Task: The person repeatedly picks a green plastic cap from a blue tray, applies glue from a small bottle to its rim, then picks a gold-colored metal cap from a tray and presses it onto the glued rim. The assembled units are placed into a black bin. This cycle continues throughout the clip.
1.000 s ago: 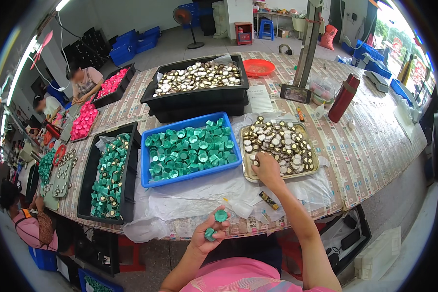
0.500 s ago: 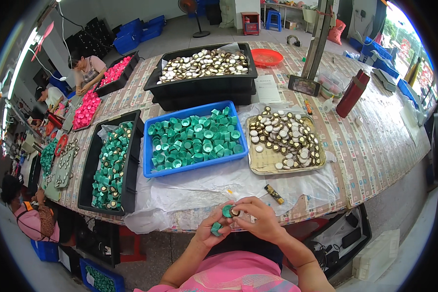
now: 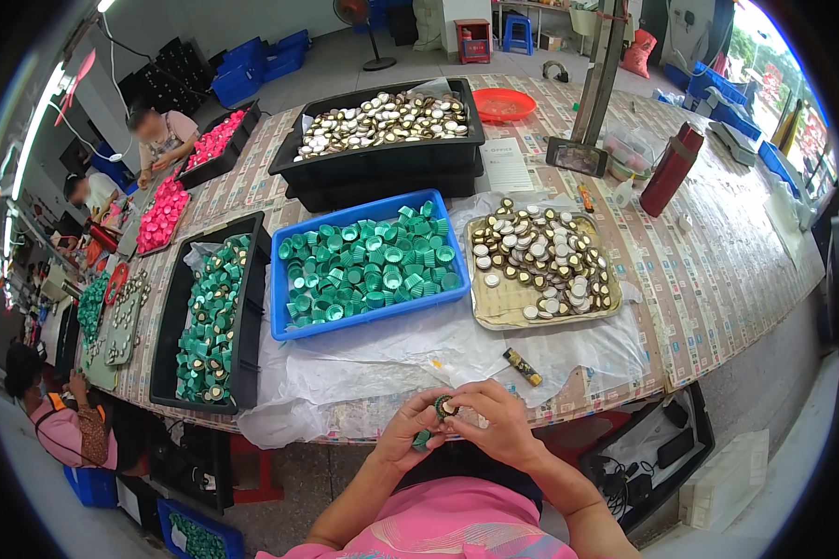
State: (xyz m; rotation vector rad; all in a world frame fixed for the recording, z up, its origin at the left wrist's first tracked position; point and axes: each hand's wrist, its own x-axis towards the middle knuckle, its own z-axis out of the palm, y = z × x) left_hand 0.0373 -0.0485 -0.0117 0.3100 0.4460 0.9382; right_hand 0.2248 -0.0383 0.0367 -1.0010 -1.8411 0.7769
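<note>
Above the table's near edge, my left hand (image 3: 404,430) is closed around green fluted foil cups. One foil cup (image 3: 422,440) sits low in its fingers, and another is held up at the fingertips. My right hand (image 3: 499,421) pinches a small round disc (image 3: 450,407) at the mouth of the upper cup; the fingers partly hide both. Ahead of my hands lies a blue tray (image 3: 279,321) of loose green cups. To its right, a beige tray (image 3: 486,315) holds a heap of round discs with white, gold and brown faces.
A black tray (image 3: 254,321) of filled green cups stands at left. Behind are stacked black trays (image 3: 382,177) of discs, a red plate (image 3: 503,104), a metal post (image 3: 598,88), a phone (image 3: 578,156) and a red flask (image 3: 671,172). A printed tube (image 3: 523,367) lies nearby. Other people work at left.
The disc in my right fingers has come into the mouth of the upper green cup. That cup has tilted; the view has shifted slightly.
</note>
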